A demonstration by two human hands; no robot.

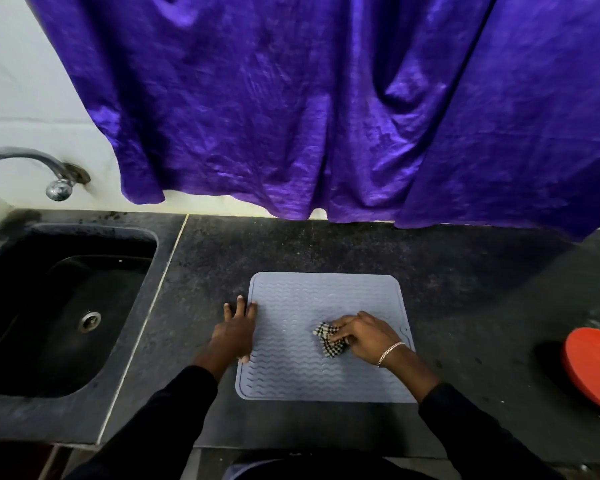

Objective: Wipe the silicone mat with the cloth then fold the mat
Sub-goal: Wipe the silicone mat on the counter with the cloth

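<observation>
Grey silicone mat (323,299) lies flat and unfolded on the dark desk (465,271), to the right of the sink (66,306). My left grip (238,329), fingers straight and spread, presses on the mat's left edge, partly on the desk. My right grip (364,336) is clamped round a bunched checkered cloth (328,339), which lies on the mat right of centre. A red plate (596,365) sits at the far right.

Dim, soft shadows, wide-angle edge distortion.

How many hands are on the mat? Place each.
2. The left hand lies flat on the left edge of the silicone mat; the right hand grips the checkered cloth right of its middle.
</observation>
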